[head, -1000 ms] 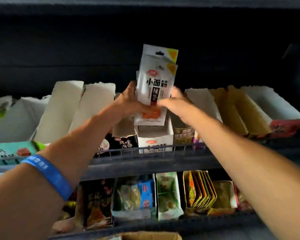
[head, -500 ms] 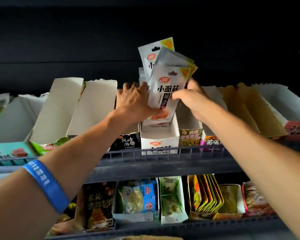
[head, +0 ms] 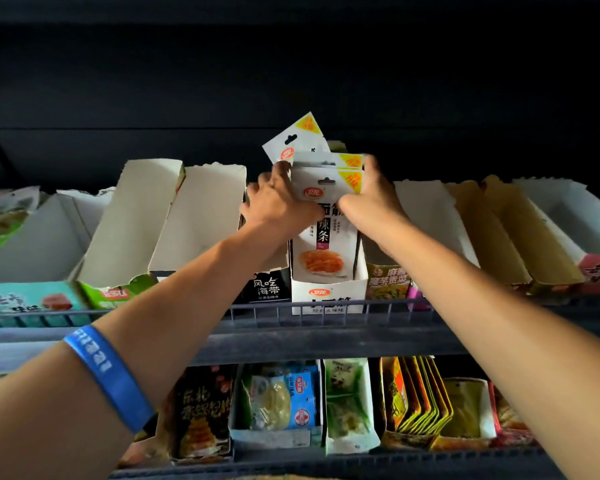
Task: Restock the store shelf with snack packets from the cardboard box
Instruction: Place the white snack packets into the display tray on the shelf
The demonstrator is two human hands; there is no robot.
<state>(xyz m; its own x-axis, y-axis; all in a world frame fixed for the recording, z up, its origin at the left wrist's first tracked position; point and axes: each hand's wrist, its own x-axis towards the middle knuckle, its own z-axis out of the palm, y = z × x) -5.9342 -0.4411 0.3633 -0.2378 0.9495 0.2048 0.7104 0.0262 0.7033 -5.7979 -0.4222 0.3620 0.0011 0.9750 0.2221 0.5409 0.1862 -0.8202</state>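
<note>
Hands at upper shelf: left hand and right hand grip white snack packets standing in white display carton.

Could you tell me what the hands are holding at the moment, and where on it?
Both hands, left and right, grip the white snack packets by their upper side edges.

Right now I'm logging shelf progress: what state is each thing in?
White snack packets: standing in white display box, one tilted behind.
Left hand: gripping the packets' left side.
Right hand: gripping the right side.
White cardboard trays: open, contents hidden.
</note>
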